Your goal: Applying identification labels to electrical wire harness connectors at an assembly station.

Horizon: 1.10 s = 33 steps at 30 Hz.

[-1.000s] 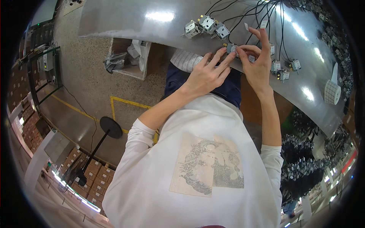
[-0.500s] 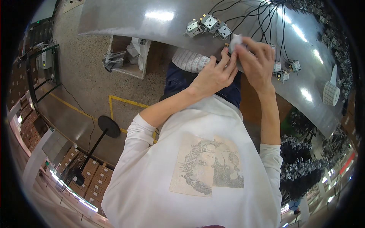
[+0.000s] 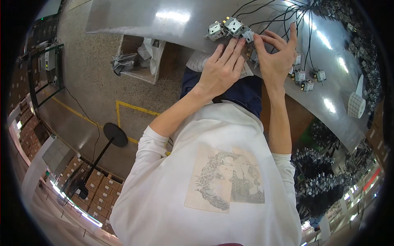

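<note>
A cluster of white-grey electrical outlets [image 3: 234,26] with black cables sits near the edge of the grey metal table [image 3: 131,18]. My left hand [image 3: 223,67] reaches in from below, fingers stretched out side by side, fingertips touching the nearest outlet [image 3: 247,35]. Against that outlet's right side rests the thumb of my right hand [image 3: 279,55], its other fingers spread and raised. Another outlet [image 3: 253,55] lies partly hidden between my hands. On my lap a sheet of printed labels [image 3: 197,61] is half covered by my left hand.
More cabled outlets [image 3: 301,76] lie right of my right hand. Farther right are a white roll of labels [image 3: 356,105] and a heap of cabled parts [image 3: 361,49]. Left of my legs, an open box [image 3: 141,76] holds grey plastic bags. A round black stand base [image 3: 115,135] stands on the floor.
My hands have parted from their pinch around a small whitish piece, which no longer shows between them. The left moved left and straightened its fingers; the right spread its fingers. The outlet cluster shifted slightly right.
</note>
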Each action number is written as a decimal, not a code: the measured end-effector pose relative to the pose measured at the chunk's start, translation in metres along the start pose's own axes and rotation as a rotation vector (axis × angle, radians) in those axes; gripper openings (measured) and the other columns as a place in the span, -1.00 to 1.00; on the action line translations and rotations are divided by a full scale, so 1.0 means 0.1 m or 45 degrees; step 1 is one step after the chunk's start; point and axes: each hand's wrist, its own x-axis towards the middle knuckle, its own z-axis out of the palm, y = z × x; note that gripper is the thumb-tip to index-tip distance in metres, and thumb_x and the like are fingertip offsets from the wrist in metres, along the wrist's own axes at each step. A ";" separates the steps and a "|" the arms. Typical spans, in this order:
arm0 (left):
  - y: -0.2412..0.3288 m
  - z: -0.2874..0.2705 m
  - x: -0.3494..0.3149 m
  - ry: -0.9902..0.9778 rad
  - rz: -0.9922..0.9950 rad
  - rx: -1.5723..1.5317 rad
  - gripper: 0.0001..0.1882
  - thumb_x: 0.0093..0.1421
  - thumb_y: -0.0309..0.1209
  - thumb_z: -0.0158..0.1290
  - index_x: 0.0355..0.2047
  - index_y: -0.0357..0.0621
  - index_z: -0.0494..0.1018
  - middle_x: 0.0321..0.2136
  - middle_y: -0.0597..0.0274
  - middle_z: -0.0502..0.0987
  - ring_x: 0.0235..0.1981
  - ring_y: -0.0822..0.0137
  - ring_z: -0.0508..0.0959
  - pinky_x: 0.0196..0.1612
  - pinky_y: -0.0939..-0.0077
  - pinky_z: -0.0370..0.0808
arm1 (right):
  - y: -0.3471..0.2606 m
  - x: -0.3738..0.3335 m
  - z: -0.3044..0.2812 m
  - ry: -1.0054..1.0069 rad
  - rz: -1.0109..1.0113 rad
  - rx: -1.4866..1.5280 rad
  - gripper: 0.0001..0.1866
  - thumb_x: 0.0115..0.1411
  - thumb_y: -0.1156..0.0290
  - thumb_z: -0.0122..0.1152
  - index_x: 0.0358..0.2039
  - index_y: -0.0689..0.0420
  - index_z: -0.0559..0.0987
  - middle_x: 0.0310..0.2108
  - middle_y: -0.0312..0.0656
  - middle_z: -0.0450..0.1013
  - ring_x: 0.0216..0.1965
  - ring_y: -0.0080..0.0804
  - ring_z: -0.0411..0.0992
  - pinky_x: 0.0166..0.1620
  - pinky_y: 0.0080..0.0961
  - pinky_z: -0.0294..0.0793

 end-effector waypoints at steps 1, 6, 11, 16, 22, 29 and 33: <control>-0.01 0.01 0.00 -0.002 -0.005 -0.003 -0.83 0.22 -0.41 0.14 -0.30 -0.28 0.58 0.22 -0.12 0.57 0.28 -0.03 0.52 0.18 0.05 0.52 | 0.00 -0.01 0.00 -0.004 0.021 -0.005 0.07 0.19 0.22 0.59 0.49 0.41 0.12 -0.24 -0.28 0.74 -0.04 -0.44 0.65 0.30 -0.31 0.29; 0.01 0.07 0.01 -0.006 0.018 0.001 -0.85 0.23 -0.42 0.13 -0.33 -0.29 0.56 0.24 -0.17 0.55 0.29 -0.07 0.52 0.20 0.04 0.52 | -0.01 -0.04 0.01 -0.018 0.042 -0.096 0.05 0.21 0.12 0.56 0.48 0.37 0.16 -0.25 -0.37 0.75 0.06 -0.49 0.61 0.42 -0.20 0.04; 0.01 0.08 0.00 0.001 0.021 0.008 -0.82 0.22 -0.42 0.14 -0.30 -0.33 0.58 0.26 -0.18 0.53 0.30 -0.08 0.51 0.19 0.03 0.52 | 0.00 -0.04 0.03 -0.065 0.022 -0.163 -0.06 0.24 0.14 0.51 0.46 0.26 0.22 -0.25 -0.43 0.74 0.10 -0.56 0.58 0.43 -0.15 -0.02; 0.01 0.06 0.05 -0.002 0.046 0.045 -0.79 0.21 -0.42 0.15 -0.26 -0.35 0.60 0.29 -0.18 0.50 0.29 -0.09 0.50 0.18 0.03 0.51 | 0.04 -0.07 0.05 -0.081 -0.030 -0.183 -0.08 0.26 0.17 0.49 0.47 0.23 0.20 -0.26 -0.46 0.74 0.11 -0.60 0.57 0.40 -0.15 -0.03; 0.08 -0.02 0.14 -0.136 0.033 0.189 -0.71 0.27 -0.41 0.15 -0.09 -0.37 0.63 0.33 -0.03 0.49 0.25 0.01 0.52 0.13 0.19 0.54 | 0.05 -0.05 0.07 0.008 -0.339 -0.374 -0.14 0.24 0.16 0.51 0.46 0.06 0.29 -0.32 -0.52 0.67 -0.01 -0.54 0.54 0.31 -0.16 0.07; 0.00 0.00 0.19 -0.259 0.144 0.175 -0.69 0.27 -0.38 0.11 -0.09 -0.35 0.63 0.31 -0.07 0.48 0.12 0.00 0.53 0.08 0.24 0.53 | 0.01 0.12 -0.19 -0.017 -0.022 0.115 -0.22 0.19 0.38 0.59 0.37 0.05 0.38 -0.44 -0.41 0.40 -0.35 -0.59 0.38 -0.17 -0.57 0.39; -0.07 0.10 0.14 -0.302 0.088 -0.135 -0.69 0.24 -0.39 0.10 -0.07 -0.29 0.63 0.23 0.01 0.52 0.15 0.04 0.51 0.11 0.22 0.52 | -0.05 0.15 -0.08 -0.014 -0.213 0.218 -0.22 0.24 0.48 0.52 0.41 0.10 0.34 -0.28 -0.30 0.50 -0.32 -0.57 0.46 -0.17 -0.56 0.53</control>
